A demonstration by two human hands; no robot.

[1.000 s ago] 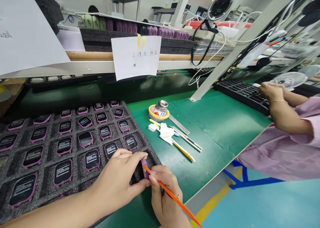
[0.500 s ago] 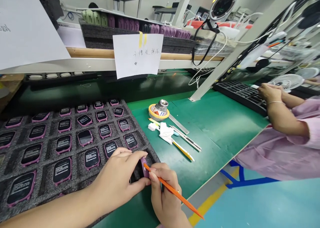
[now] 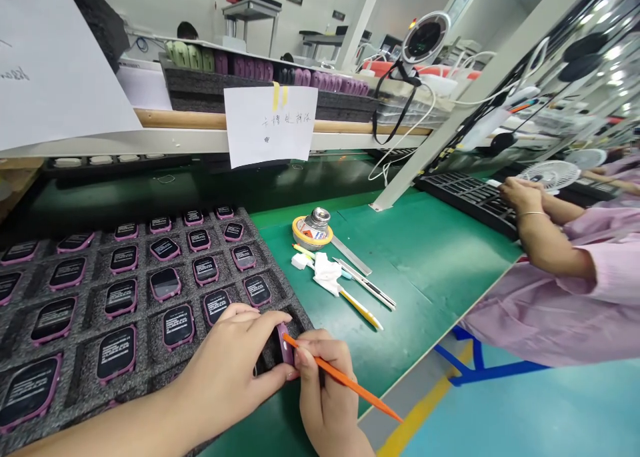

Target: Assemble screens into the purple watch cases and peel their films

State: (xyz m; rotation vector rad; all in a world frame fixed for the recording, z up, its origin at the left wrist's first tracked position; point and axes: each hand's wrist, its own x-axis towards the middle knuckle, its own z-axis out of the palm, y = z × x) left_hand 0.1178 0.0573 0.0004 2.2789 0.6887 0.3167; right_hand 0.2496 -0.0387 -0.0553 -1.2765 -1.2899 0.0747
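Pinched between thumb and fingers of my left hand point(image 3: 240, 357) is a purple smartwatch body point(image 3: 285, 347), turned on edge so its side faces right. My right hand point(image 3: 327, 383) grips an orange plastic spudger point(image 3: 360, 391) like a pen. The spudger's tip touches the side of the watch near a small pale spot. Beneath my left hand lies a dark foam tray point(image 3: 270, 270) with purple-framed watches in its pockets, such as one watch point(image 3: 179, 325) with white text on its screen. The watch's far face is hidden by my fingers.
On the green bench point(image 3: 410, 257) stand a metal-topped dispenser bottle point(image 3: 313, 230), a steel ruler point(image 3: 351, 255), tweezers point(image 3: 367, 283), white tissue point(image 3: 327, 272) and a yellow-white pen point(image 3: 361, 309). A paper sign point(image 3: 270, 137) hangs from the shelf. At right, a co-worker's hands point(image 3: 523, 195) are over a black tray point(image 3: 465, 193).
The view has shifted slightly, so the bench items sit a little further left and lower. My hands keep the same grips, with the spudger tip still at the watch's side.
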